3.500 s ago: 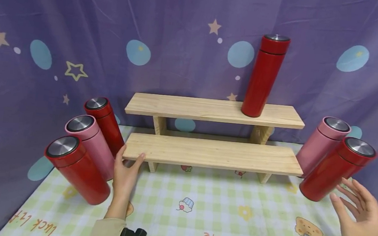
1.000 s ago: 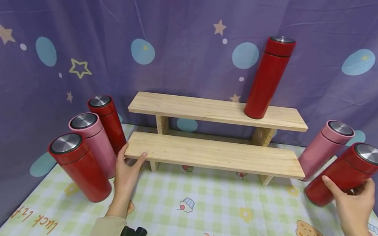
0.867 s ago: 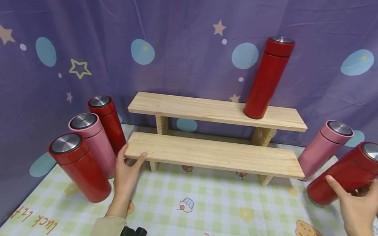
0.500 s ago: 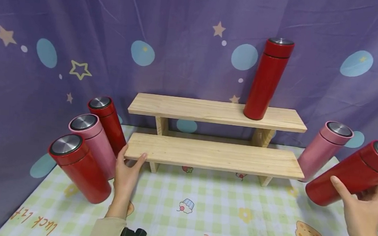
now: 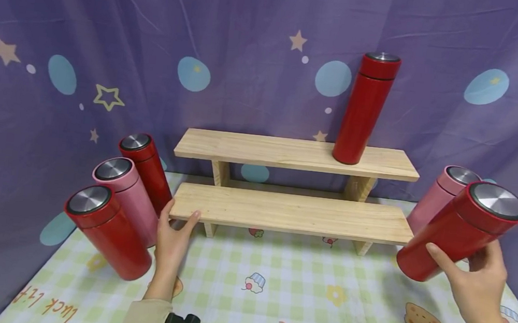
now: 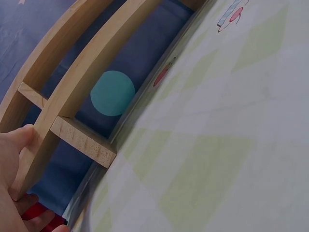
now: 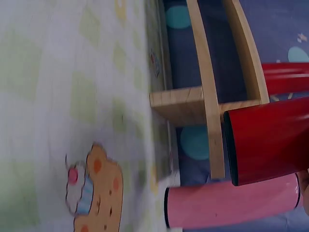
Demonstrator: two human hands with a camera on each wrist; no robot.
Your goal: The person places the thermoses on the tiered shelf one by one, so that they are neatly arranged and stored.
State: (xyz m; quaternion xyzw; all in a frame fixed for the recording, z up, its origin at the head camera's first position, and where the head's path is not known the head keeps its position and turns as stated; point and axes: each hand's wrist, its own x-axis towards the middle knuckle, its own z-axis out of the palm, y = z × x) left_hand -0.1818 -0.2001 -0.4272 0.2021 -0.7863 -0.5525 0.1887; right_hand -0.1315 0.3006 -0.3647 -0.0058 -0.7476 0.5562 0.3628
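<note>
My right hand (image 5: 476, 284) grips a red thermos (image 5: 455, 235) around its side, its steel lid tipped to the right. In the right wrist view this thermos (image 7: 270, 140) is raised off the cloth, its base near the end of the shelf's lower board. My left hand (image 5: 173, 244) holds the left end of the lower board (image 5: 291, 211) of a two-tier wooden shelf, thumb on the front edge and fingers around the end. Another red thermos (image 5: 367, 109) stands on the upper board (image 5: 260, 148), right of its middle.
Behind the held thermos, a pink thermos (image 5: 433, 204) stands right of the shelf. On the left are a near red thermos (image 5: 113, 238), a pink thermos (image 5: 137, 207) and a far red thermos (image 5: 151, 174). Checked cloth (image 5: 293, 289) covers the table; a purple curtain (image 5: 253, 26) hangs behind.
My right hand, open beside the red thermos at first, has taken hold of it, lifted it, swung it right and then back left toward the shelf. My left hand has stayed put.
</note>
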